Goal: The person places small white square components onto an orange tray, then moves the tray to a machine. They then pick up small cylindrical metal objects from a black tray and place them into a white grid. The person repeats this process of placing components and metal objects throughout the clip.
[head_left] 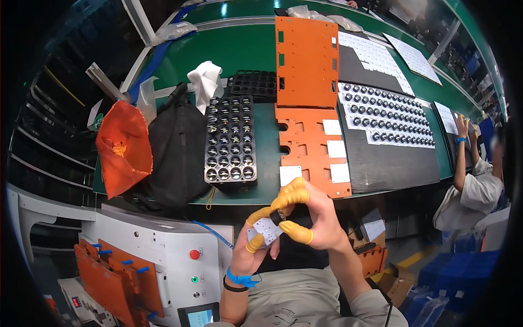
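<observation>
In my left hand (248,255), thumb and fingers grip a small white plate (262,231) dotted with dark holes. My right hand (320,219) pinches a small black round part (278,217) against the plate's upper right edge; whether it is seated there I cannot tell. Yellow finger cots cover several fingertips on both hands. Just beyond them, on the bench edge, lies an orange fixture (308,129) carrying several white plates, with its orange lid (306,60) raised behind. Left of it stands a black tray (255,155) filled with rows of shiny round lenses.
Right of the fixture, white panels (357,122) bearing rows of black round parts lie on a black sheet (392,174). At left are a black bag (182,147) and an orange pouch (125,158). A white machine (180,248) stands by my left arm. Another person (471,188) works at far right.
</observation>
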### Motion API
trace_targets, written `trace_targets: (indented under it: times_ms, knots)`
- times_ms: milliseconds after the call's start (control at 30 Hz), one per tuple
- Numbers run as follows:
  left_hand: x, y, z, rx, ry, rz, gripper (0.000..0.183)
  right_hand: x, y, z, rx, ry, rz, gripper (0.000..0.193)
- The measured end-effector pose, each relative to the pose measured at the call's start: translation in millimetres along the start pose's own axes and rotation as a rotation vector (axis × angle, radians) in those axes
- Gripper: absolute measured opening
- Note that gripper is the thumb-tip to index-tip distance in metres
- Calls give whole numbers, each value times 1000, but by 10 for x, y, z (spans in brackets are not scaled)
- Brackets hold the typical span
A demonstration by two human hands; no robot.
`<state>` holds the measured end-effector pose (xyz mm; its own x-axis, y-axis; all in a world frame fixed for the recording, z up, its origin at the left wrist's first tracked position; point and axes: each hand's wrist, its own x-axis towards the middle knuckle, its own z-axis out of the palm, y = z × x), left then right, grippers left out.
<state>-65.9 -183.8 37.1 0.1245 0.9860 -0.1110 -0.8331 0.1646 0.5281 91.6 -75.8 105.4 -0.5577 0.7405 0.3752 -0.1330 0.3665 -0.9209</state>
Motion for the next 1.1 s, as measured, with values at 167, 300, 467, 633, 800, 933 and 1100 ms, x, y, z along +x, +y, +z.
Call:
trace_targets:
  times_ms: [167,300,467,633,800,933,1100]
  knots:
    - [52,-75,104,215,37,175,57,-321,94,-6,25,27,78,31]
    - [71,-128,203,379,99,238,60,-393,155,-5,87,49,125,30]
    - [29,-161,212,439,169,229,66,-400,205,-21,92,75,112,32]
    - [109,-212,299,575,169,427,68,-429,226,-67,40,34,89,34]
    - [113,-193,205,689,104,460,62,-420,186,-74,-87,24,108,36]
    - [107,-149,159,718,60,435,56,-414,155,-146,-103,-45,169,37]
    - [120,-107,114,824,65,434,51,-401,171,-166,-122,-80,196,38]
